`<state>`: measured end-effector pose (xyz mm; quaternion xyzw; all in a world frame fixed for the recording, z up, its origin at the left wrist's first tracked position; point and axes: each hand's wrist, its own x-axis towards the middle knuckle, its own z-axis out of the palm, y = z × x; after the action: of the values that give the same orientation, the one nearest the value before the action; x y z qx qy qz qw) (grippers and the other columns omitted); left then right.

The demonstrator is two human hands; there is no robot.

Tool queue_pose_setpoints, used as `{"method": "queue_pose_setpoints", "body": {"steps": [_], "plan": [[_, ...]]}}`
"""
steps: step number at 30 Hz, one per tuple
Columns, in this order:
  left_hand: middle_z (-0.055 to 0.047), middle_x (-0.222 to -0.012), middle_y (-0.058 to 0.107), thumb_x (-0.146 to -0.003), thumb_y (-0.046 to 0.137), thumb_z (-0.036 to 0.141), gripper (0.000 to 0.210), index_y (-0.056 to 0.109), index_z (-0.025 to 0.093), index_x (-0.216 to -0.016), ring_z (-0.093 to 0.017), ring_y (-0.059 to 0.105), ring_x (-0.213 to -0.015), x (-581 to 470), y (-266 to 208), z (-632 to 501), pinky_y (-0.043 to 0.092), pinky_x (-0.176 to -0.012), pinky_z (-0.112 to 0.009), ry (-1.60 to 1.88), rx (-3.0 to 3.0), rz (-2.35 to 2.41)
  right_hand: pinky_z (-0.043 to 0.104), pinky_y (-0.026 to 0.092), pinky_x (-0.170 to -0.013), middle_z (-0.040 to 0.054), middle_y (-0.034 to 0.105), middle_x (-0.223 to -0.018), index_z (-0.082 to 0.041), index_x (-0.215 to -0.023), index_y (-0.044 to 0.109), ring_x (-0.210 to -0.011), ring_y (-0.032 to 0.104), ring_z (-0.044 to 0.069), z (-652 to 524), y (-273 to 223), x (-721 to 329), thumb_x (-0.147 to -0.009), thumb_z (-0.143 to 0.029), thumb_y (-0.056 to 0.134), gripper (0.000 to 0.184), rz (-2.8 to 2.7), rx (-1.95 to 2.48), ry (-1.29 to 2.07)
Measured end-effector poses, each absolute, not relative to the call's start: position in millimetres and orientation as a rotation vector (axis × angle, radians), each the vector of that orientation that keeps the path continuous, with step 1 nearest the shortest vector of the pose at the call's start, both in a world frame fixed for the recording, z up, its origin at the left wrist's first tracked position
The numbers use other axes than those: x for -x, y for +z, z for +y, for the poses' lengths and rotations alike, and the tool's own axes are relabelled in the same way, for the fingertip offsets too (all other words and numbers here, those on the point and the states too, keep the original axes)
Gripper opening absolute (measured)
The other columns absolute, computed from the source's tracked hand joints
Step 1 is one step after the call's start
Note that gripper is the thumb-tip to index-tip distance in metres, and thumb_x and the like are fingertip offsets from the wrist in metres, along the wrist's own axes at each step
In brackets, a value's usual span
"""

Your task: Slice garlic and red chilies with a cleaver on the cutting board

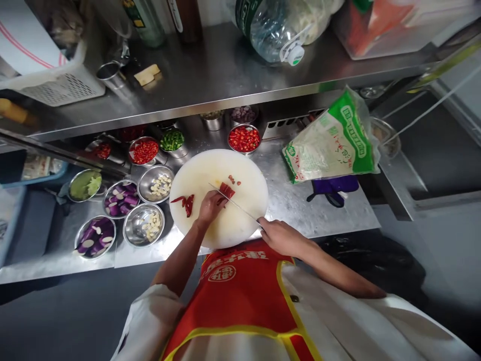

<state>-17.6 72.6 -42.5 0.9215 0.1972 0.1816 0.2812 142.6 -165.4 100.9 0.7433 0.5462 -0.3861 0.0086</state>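
On the round white cutting board [240, 220], my left hand [211, 205] has its fingers curled down on a small bunch of dried-looking red chili peppers [227, 190]. My right hand [280, 234] grips the handle of a kitchen knife [240, 208], at the board's right edge. The blade slants up and left across the board, beside my left fingertips and against the peppers. A few cut pepper pieces [233, 179] lie just beyond the blade. More whole red chilies [189, 205] rest on the board's left side, apart from my hands.
Metal bowls of garlic [152, 225] and cut eggplant [95, 236] stand left of the board. Behind it are bowls of chopped red peppers [244, 138] and green peppers [172, 140]. A green-and-white bag [334, 140] lies right. A steel shelf [210, 80] overhangs the back.
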Motion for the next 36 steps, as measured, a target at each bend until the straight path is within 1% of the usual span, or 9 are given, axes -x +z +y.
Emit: {"method": "queue_pose_setpoints", "body": {"steps": [7, 13, 17, 20, 22, 24, 26, 30, 36], "plan": [[-0.008, -0.099, 0.072, -0.094, 0.065, 0.034, 0.016, 0.075, 0.021, -0.091, -0.023, 0.067, -0.097, 17, -41, 73, 0.055, -0.091, -0.037, 0.469, -2.445, 0.558, 0.032, 0.031, -0.062, 0.0157, 0.073, -0.098, -0.018, -0.114, 0.052, -0.084, 0.07, 0.028, -145, 86, -146, -0.098, -0.026, 0.037, 0.024, 1.754, -2.318, -1.216], [-0.009, -0.1, 0.073, -0.095, 0.062, 0.032, 0.017, 0.074, 0.021, -0.091, -0.023, 0.067, -0.1, 15, -40, 73, 0.054, -0.092, -0.038, 0.446, -2.415, 0.535, 0.032, 0.04, -0.07, 0.0173, 0.073, -0.11, -0.016, -0.119, 0.054, -0.095, 0.07, 0.029, -87, 57, -139, -0.095, -0.02, 0.039, 0.028, 1.808, -2.398, -1.187], [-0.007, -0.107, 0.073, -0.097, 0.058, 0.034, 0.019, 0.072, 0.022, -0.096, -0.022, 0.067, -0.105, 23, -27, 79, 0.053, -0.097, -0.039, 0.488, -2.182, 0.652, 0.032, 0.042, -0.075, 0.0163, 0.072, -0.116, -0.017, -0.12, 0.055, -0.1, 0.069, 0.028, -76, 52, -142, -0.095, -0.021, 0.041, 0.028, 1.831, -2.414, -1.167], [-0.008, -0.106, 0.072, -0.097, 0.056, 0.038, 0.023, 0.07, 0.021, -0.097, -0.022, 0.068, -0.1, 40, -20, 80, 0.055, -0.091, -0.038, 0.567, -2.009, 0.933, 0.032, 0.043, -0.075, 0.0154, 0.072, -0.115, -0.018, -0.12, 0.054, -0.099, 0.069, 0.028, -82, 51, -143, -0.095, -0.022, 0.042, 0.028, 1.823, -2.419, -1.164], [-0.008, -0.101, 0.071, -0.093, 0.062, 0.042, 0.023, 0.069, 0.02, -0.097, -0.023, 0.069, -0.093, 53, -20, 75, 0.057, -0.083, -0.038, 0.498, -2.015, 1.018, 0.032, 0.043, -0.075, 0.0157, 0.073, -0.114, -0.017, -0.119, 0.054, -0.098, 0.069, 0.028, -86, 51, -144, -0.095, -0.022, 0.042, 0.028, 1.817, -2.419, -1.165], [-0.009, -0.101, 0.072, -0.085, 0.073, 0.041, 0.026, 0.069, 0.02, -0.099, -0.026, 0.068, -0.092, 64, -24, 66, 0.057, -0.083, -0.04, 0.396, -2.139, 0.977, 0.032, 0.043, -0.076, 0.0163, 0.073, -0.113, -0.017, -0.118, 0.055, -0.098, 0.069, 0.029, -87, 51, -145, -0.095, -0.023, 0.041, 0.027, 1.815, -2.415, -1.167], [-0.011, -0.105, 0.071, -0.08, 0.078, 0.032, 0.026, 0.069, 0.02, -0.1, -0.028, 0.067, -0.098, 72, -31, 57, 0.055, -0.088, -0.044, 0.342, -2.312, 0.902, 0.032, 0.042, -0.075, 0.0164, 0.073, -0.112, -0.017, -0.116, 0.055, -0.097, 0.069, 0.029, -87, 51, -146, -0.095, -0.024, 0.042, 0.026, 1.811, -2.417, -1.173], [-0.011, -0.103, 0.071, -0.087, 0.067, 0.02, 0.013, 0.069, 0.019, -0.1, -0.027, 0.065, -0.096, 81, -36, 47, 0.054, -0.088, -0.043, 0.307, -2.497, 0.792, 0.031, 0.042, -0.074, 0.0156, 0.072, -0.111, -0.018, -0.115, 0.055, -0.096, 0.068, 0.028, -85, 47, -147, -0.095, -0.025, 0.043, 0.024, 1.821, -2.431, -1.174], [-0.008, -0.089, 0.068, -0.09, 0.06, 0.02, 0.01, 0.07, 0.02, -0.091, -0.023, 0.063, -0.085, 113, -13, 63, 0.052, -0.079, -0.037, 0.053, -2.601, 0.533, 0.031, 0.04, -0.072, 0.0148, 0.072, -0.109, -0.017, -0.114, 0.055, -0.094, 0.068, 0.027, -85, 44, -148, -0.096, -0.025, 0.042, 0.024, 1.827, -2.441, -1.171]]}}
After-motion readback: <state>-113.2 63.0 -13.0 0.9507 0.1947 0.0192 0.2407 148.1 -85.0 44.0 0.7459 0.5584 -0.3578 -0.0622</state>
